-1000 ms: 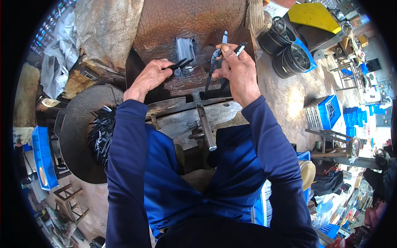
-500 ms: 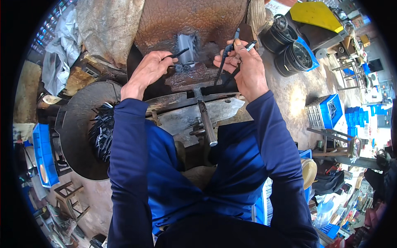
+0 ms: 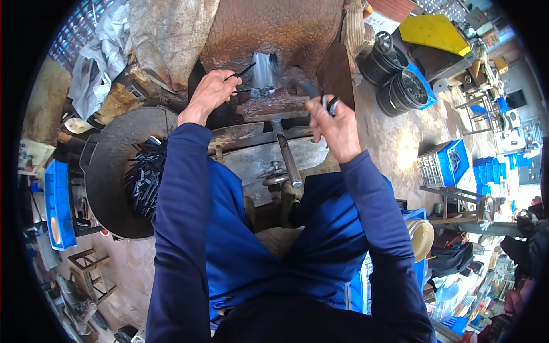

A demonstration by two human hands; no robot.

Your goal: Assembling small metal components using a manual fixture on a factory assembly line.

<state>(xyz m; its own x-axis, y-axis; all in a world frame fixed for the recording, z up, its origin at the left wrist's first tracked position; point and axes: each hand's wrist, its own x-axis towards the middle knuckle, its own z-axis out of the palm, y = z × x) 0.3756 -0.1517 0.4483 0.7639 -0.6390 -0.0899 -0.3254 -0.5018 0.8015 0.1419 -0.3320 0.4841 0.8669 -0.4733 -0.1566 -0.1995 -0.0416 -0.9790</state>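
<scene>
My left hand (image 3: 213, 94) is closed, its fingers pinching a thin black metal piece (image 3: 247, 70). The piece's tip points up and right toward a pale grey upright strip (image 3: 264, 71), which looks like a grinding wheel's face. My right hand (image 3: 337, 128) is closed right of the wheel, in front of the brown crusted housing (image 3: 274, 28). Dark metal pieces (image 3: 331, 106) with a shiny edge show at its fingers; motion smears them, so their shape cannot be made out. Below the wheel, a ledge (image 3: 271, 106) and a metal bar (image 3: 290, 163) point toward me.
A round dark pan (image 3: 106, 188) at the left holds a heap of black metal strips (image 3: 147, 177). Black buckets (image 3: 400, 94) stand at the far right, near a yellow panel (image 3: 434, 31). A blue crate (image 3: 452, 160) is farther right; a blue bin (image 3: 60, 203) stands far left.
The view has shifted slightly. My right hand has turned and lowered, and the dark pieces in it, spread out before, are now blurred. My left hand keeps its grip near the wheel.
</scene>
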